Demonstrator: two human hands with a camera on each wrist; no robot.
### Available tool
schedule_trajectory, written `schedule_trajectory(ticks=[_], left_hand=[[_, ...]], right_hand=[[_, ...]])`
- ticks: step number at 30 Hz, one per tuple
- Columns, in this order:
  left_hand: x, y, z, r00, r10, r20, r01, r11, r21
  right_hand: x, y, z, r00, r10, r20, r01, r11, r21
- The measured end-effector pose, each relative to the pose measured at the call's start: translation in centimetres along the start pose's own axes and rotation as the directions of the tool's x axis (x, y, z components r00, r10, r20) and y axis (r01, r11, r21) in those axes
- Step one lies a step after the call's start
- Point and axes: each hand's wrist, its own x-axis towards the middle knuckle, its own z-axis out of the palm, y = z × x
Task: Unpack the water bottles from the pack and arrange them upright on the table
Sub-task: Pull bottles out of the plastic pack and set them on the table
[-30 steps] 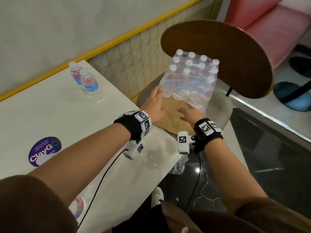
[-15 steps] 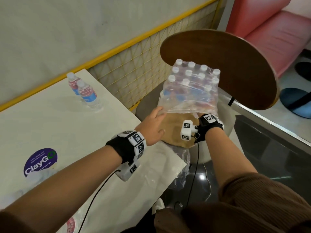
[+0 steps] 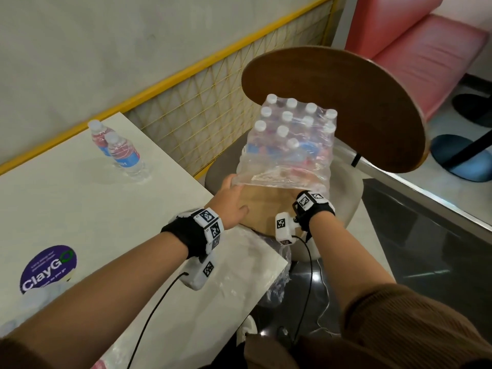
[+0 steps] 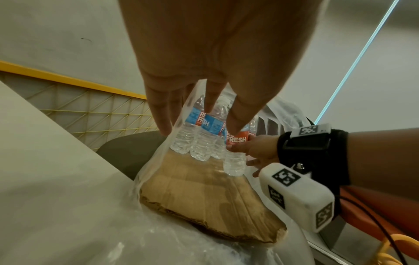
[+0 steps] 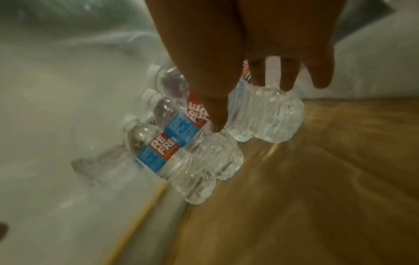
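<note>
Both arms reach forward. Left hand [image 3: 231, 201] extends straightened fingers [image 4: 162, 114]; right hand [image 4: 256, 150] pinches with thumb and curled fingers.

Two bottles [image 3: 123, 157] stand on the table [image 3: 80, 209]; one pack [image 3: 290, 145] shows about eleven caps; two hands; one chair [image 3: 346, 102].
</note>
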Motion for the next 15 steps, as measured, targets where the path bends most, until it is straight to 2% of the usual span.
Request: schedule_trajectory(ticks=[1, 5, 6, 7, 8, 9, 10, 12, 14, 15], left_hand=[[0.0, -0.1, 0.0, 1.000, 0.000, -0.001, 0.000, 1.000, -0.005], [0.0, -0.9, -0.4, 1.000, 0.000, -0.025, -0.001, 1.000, -0.015], [0.1, -1.0, -0.5, 1.000, -0.002, -0.031, 0.002, 1.000, -0.025], [0.2, -1.1, -0.7, 0.999, -0.008, -0.037, 0.006, 0.999, -0.039], [0.3, -1.1, -0.8, 0.999, -0.012, -0.044, 0.010, 0.999, -0.049], [0.4, -1.0, -1.0, 0.998, -0.013, -0.054, 0.010, 0.998, -0.062], [0.5, -1.0, -1.0, 0.998, -0.016, -0.056, 0.012, 0.996, -0.083], [0.7, -0.7, -1.1, 0.998, -0.025, -0.064, 0.015, 0.987, -0.158], [0.6, -0.2, -1.0, 0.995, -0.044, -0.092, 0.020, 0.969, -0.246], [0.6, 0.0, -1.0, 0.993, -0.046, -0.105, 0.015, 0.962, -0.273]], right_hand=[[0.4, 0.0, 0.2, 1.000, -0.029, 0.000, 0.029, 0.997, -0.072], [0.6, -0.4, 0.8, 0.999, -0.042, 0.025, 0.040, 0.996, 0.082], [0.2, -1.0, 0.7, 0.998, -0.055, 0.040, 0.048, 0.987, 0.155], [0.3, -1.8, 0.6, 0.998, -0.020, 0.064, 0.001, 0.955, 0.296], [0.1, -2.7, 0.5, 0.993, -0.011, 0.115, -0.045, 0.882, 0.468], [0.3, -3.2, 0.5, 0.991, -0.056, 0.125, -0.024, 0.828, 0.560], [0.4, -3.7, 0.7, 0.991, -0.090, 0.096, 0.013, 0.791, 0.612], [-0.3, -4.5, 1.7, 0.968, -0.250, -0.009, 0.198, 0.744, 0.638], [-1.4, -5.1, 3.0, 0.903, -0.422, -0.078, 0.368, 0.667, 0.648], [-1.6, -5.5, 3.6, 0.867, -0.495, -0.067, 0.416, 0.642, 0.644]])
